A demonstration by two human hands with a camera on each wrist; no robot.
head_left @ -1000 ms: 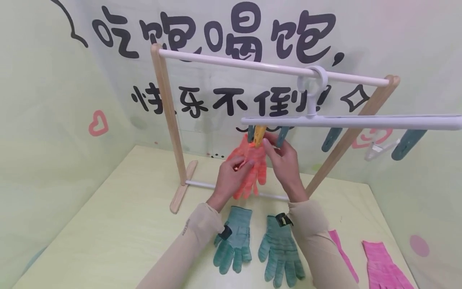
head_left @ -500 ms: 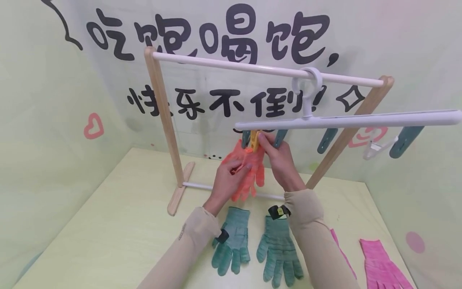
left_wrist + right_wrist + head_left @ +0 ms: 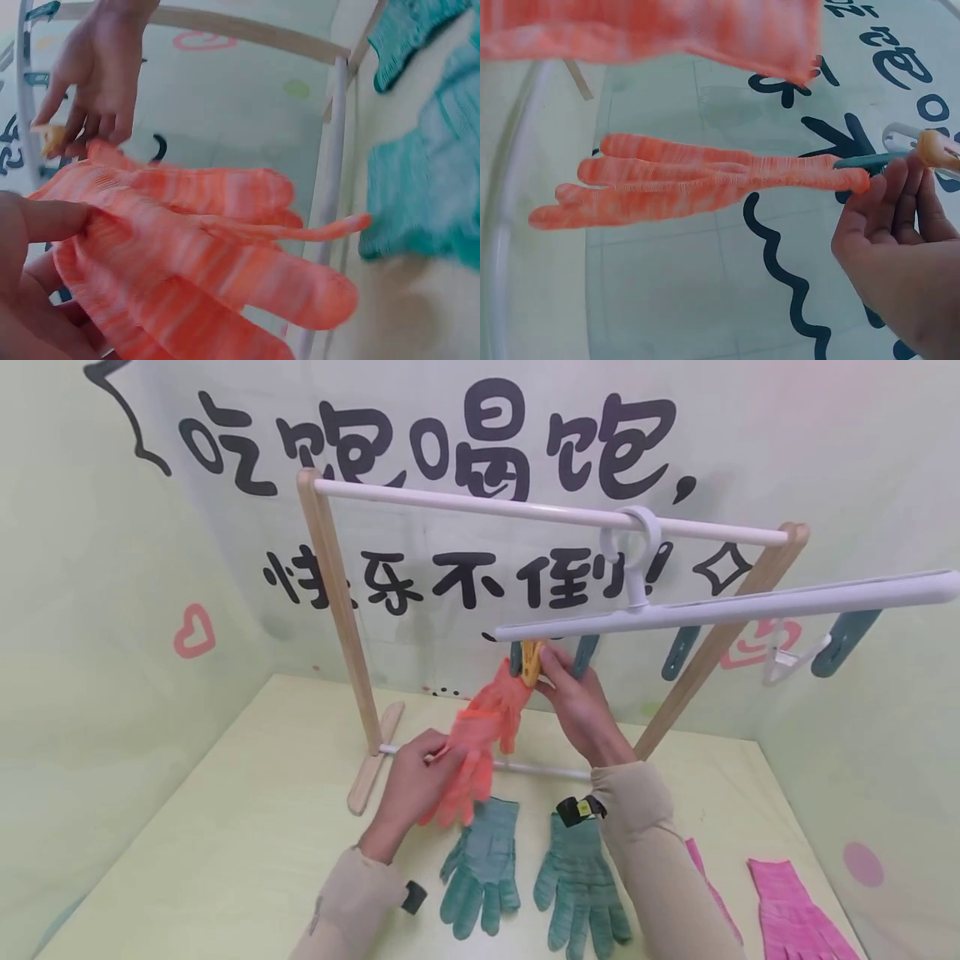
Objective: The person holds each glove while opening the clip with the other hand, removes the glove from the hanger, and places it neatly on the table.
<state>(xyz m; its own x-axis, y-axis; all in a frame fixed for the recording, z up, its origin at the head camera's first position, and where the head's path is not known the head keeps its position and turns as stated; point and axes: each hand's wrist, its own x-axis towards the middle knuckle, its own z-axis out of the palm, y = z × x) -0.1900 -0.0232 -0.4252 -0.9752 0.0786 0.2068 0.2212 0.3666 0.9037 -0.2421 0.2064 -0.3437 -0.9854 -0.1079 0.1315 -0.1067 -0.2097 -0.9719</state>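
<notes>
My left hand [image 3: 411,783] pinches an orange knitted glove [image 3: 472,752] between thumb and fingers, low and left of the hanger. A second orange glove [image 3: 682,180] dangles, cuff up, at a teal clip [image 3: 871,160] near the hanger's left end. At that cuff, my right hand [image 3: 585,708] pinches a yellow clothespin [image 3: 531,663] by its side. Whether the clothespin bites on the hanging cuff cannot be made out. The white hanger [image 3: 720,610] hooks over the rack's top rod [image 3: 480,503] and tilts, its left end lower.
More teal clips [image 3: 680,652] and a clear clip [image 3: 783,662] hang along the hanger. Two teal gloves [image 3: 483,868] lie on the table under my arms. Pink gloves [image 3: 798,910] lie at the right. Wooden posts [image 3: 341,610] carry the rack, with a lower rod [image 3: 543,770] behind.
My left hand has drawn one orange glove down and left, away from the glove at the clip. The right hand stays at the yellow clothespin. The hanger's left end has dipped.
</notes>
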